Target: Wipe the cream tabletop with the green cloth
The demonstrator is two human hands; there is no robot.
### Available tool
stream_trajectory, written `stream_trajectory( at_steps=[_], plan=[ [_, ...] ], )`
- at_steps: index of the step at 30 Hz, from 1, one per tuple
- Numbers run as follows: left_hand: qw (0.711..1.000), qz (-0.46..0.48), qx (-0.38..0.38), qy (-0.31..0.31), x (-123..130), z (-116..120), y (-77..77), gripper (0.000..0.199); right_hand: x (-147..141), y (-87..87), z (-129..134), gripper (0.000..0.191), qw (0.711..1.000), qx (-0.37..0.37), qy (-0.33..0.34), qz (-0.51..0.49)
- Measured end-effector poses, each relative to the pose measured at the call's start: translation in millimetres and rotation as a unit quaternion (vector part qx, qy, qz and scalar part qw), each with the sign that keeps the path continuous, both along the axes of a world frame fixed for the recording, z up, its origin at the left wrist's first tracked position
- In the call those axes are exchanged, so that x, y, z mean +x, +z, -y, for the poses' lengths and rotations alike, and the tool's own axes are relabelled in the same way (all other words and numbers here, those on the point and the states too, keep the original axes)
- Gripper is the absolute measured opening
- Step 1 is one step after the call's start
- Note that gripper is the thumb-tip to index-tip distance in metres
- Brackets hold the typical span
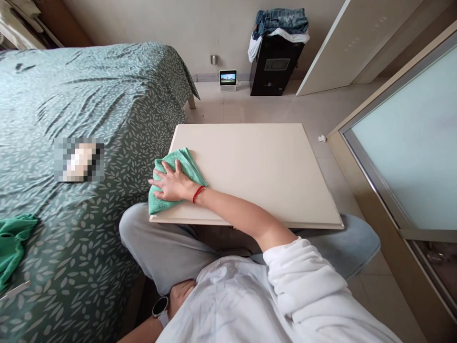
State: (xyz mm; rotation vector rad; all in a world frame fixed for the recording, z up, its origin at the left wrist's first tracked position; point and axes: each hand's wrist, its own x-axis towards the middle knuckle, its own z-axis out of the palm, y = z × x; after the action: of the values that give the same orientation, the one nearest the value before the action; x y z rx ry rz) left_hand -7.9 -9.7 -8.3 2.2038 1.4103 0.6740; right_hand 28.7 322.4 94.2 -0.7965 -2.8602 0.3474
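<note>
**Spread flat on the near corner**

At the bottom of the view, the left hand (pixel 181 295) sits low against a white sweatshirt, with a round-faced black wristwatch (pixel 160 307) on its wrist. It is partly hidden, so I cannot tell whether it is closed. Light-grey trousers (pixel 150 228) bend at the knee just under the edge of a cream rectangular tabletop (pixel 257 166).

The right hand (pixel 173 183), a red string bracelet (pixel 198 193) at its wrist, is spread open and pressed down on a folded teal microfibre cloth (pixel 185 164). The cloth lies at the tabletop's near left corner. The rest of that surface is uncovered, and no wet trace shows on it, so how much has been gone over cannot be told.

To the left lie a leaf-patterned green bedspread (pixel 71 119) and a crumpled green cloth (pixel 12 247). Farther off, folded jeans (pixel 280 21) top a black cabinet (pixel 276 66).
</note>
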Motion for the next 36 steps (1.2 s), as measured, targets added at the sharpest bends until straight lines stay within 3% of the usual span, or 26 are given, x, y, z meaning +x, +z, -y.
stream_trajectory(
  at_steps=[2, 5, 12, 18, 22, 25, 27, 30, 36],
  plan=[
    [1.0, -0.005, 0.004, -0.004, -0.1, 0.4, 0.4, 0.04, 9.5, -2.9, -2.3, 0.063, 1.0, -0.006, 0.022, -0.009],
    [1.0, -0.014, 0.009, -0.004, -0.4, 1.1, 0.8, 0.04, 42.8, -0.1, -22.8, 0.067, 0.999, -0.021, -0.031, -0.014],
    [0.999, -0.024, 0.033, -0.006, 0.0, -0.4, 1.9, 0.04, 183.2, 15.8, -65.6, 0.074, 0.972, -0.051, -0.224, 0.057],
    [0.999, -0.016, 0.042, -0.02, -0.5, -3.1, 3.3, 0.04, 324.9, 9.9, -45.2, 0.074, 0.899, -0.034, -0.428, 0.089],
    [0.998, -0.014, 0.046, -0.029, 0.3, -4.6, 4.7, 0.039, 372.2, 2.8, -17.3, 0.075, 0.815, -0.008, -0.569, 0.106],
    [0.998, -0.014, 0.048, -0.03, 1.3, -5.8, 5.1, 0.04, 360.1, 5.2, -6.1, 0.077, 0.776, -0.021, -0.621, 0.106],
    [0.998, -0.013, 0.049, -0.032, 1.3, -6.4, 4.6, 0.039, 332.5, 10.7, -4.2, 0.079, 0.784, -0.037, -0.612, 0.096],
    [0.998, -0.011, 0.044, -0.042, 0.3, -6.3, 3.4, 0.037, 274.1, 19.9, -5.9, 0.078, 0.833, -0.045, -0.546, 0.08],
    [0.999, -0.016, 0.033, -0.027, -0.1, -3.7, 3.8, 0.039, 139.7, 28.3, -4.7, 0.079, 0.94, -0.057, -0.335, 0.04]
  ],
)
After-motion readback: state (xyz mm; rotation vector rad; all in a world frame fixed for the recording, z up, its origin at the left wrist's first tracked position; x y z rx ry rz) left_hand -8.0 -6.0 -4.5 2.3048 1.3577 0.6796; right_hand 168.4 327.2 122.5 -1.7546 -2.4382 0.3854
